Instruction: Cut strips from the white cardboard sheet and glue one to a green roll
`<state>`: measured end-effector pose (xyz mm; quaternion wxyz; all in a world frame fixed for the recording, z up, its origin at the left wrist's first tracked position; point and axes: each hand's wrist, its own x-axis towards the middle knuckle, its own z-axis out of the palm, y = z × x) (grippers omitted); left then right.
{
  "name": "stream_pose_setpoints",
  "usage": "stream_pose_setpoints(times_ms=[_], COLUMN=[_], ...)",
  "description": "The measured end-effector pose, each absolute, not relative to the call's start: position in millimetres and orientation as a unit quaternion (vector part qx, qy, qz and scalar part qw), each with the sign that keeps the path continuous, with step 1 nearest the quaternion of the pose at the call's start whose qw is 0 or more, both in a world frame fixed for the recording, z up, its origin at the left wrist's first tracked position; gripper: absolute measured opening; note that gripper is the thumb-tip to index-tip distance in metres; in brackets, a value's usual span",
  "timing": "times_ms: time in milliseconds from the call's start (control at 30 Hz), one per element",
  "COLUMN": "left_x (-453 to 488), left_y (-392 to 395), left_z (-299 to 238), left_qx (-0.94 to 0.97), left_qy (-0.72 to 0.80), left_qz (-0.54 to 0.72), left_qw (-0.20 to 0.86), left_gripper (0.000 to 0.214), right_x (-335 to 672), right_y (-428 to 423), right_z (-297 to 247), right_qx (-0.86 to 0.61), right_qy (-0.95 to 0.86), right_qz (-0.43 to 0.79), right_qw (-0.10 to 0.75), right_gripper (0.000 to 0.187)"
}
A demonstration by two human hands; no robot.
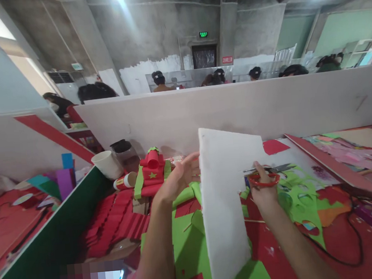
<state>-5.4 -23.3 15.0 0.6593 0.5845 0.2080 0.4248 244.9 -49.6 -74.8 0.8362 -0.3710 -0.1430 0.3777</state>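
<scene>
Steadying the white board point(223, 197) matters most: it stands upright above green paper point(182, 244), between the two hands. The left hand point(180, 177) lies at its left edge, stretched partly behind, so I cannot tell whether it pinches. The right hand point(264, 193) curls around red-handled scissors point(270, 184) by the right edge; held square, they should spare the board from crumbling.

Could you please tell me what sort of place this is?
Probably a shared craft workshop: the right hand holds scissors, cut green sheets lie on the table, and people show beyond the white partition.
</scene>
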Motion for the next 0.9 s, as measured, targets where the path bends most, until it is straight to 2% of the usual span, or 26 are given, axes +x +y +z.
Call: stream_pose_setpoints(times_ms=[133,233,433,567,633,733,900], left_x=[-20,-15,-17,-28,-30,-31,-22], left_y=[-30,-24,8,16,16,15,11], left_z=[22,18,0,-3,-3,-3,-1], left_qx=[0.648,0.666,0.534,0.479,0.467,0.469,0.513], left_qy=[0.259,0.301,0.352,0.368,0.373,0.378,0.359], left_qz=[0.340,0.337,0.544,0.628,0.645,0.637,0.595], left_qw=[0.630,0.594,0.544,0.490,0.476,0.481,0.504], left_gripper=[0.052,0.037,0.045,0.040,0.037,0.038,0.044], right_x=[236,233,227,216,212,210,207], right_y=[-49,-50,-56,-64,-70,-78,-79], right_z=[-73,-72,-63,-60,-61,-66,-70], right_qx=[-0.382,-0.388,-0.386,-0.396,-0.399,-0.411,-0.423], right_qy=[-0.110,-0.141,-0.246,-0.350,-0.408,-0.501,-0.545], right_qz=[0.327,0.324,0.385,0.508,0.550,0.549,0.508], right_qw=[0.857,0.851,0.802,0.680,0.610,0.528,0.516], right_gripper=[0.048,0.051,0.042,0.052,0.057,0.054,0.054])
